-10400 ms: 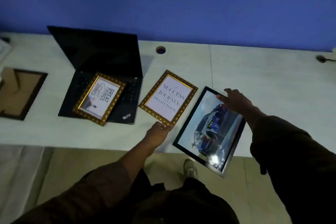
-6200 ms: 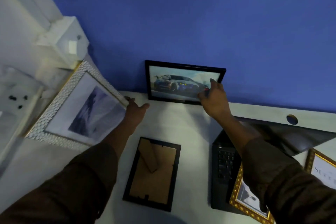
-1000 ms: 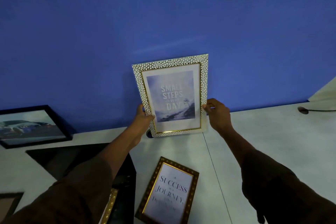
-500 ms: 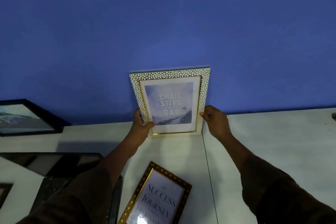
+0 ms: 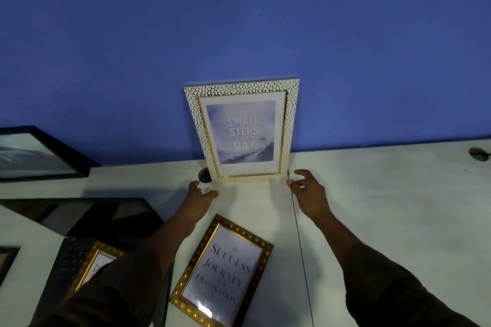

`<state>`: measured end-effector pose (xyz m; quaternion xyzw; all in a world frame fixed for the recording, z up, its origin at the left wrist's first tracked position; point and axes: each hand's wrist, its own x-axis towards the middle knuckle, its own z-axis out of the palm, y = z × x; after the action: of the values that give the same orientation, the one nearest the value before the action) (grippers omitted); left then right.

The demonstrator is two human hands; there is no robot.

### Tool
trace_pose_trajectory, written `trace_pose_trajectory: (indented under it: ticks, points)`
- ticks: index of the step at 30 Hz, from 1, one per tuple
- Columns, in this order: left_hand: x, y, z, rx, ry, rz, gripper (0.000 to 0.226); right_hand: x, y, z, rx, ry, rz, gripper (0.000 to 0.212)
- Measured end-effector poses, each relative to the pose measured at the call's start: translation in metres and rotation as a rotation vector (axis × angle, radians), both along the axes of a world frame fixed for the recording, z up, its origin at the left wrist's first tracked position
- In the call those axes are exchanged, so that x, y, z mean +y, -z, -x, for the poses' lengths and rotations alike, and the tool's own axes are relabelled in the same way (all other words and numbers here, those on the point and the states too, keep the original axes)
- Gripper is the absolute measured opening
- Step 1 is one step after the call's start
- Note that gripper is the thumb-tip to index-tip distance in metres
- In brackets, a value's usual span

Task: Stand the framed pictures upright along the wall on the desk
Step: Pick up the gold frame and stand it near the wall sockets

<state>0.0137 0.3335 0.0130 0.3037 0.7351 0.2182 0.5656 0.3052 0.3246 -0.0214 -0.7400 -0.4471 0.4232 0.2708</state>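
A white pebbled frame reading "Small steps every day" stands upright on the white desk, leaning against the blue wall. My left hand hovers just below its lower left corner, fingers apart, holding nothing. My right hand is just off the lower right corner, also empty with fingers spread. A black-framed car picture stands against the wall at the left. A gold frame reading "Success" lies flat in front of me. Another gold frame lies on the laptop, partly hidden by my sleeve.
An open black laptop lies at the left. A cable hole in the desk sits beside the white frame's lower left corner. A dark frame's corner shows at the far left edge. A small dark object lies at the far right.
Both hands have let go of the white frame and drawn back a little toward me. The frame now stands by itself against the wall.
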Motion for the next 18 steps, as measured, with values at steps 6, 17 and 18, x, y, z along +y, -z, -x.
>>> trace_pose_trajectory:
  ticks: [6,17,18]
  points:
    - [-0.067,0.065,0.035,0.110,0.050,0.155,0.104,-0.098,0.030,0.028,0.129,-0.019,0.153,0.023]
    - [-0.130,0.103,0.048,0.285,0.176,0.242,0.095,-0.191,0.048,0.088,0.314,0.141,0.410,0.012]
    - [-0.133,0.102,0.048,0.288,0.181,0.237,0.093,-0.192,0.048,0.091,0.355,0.197,0.425,0.013]
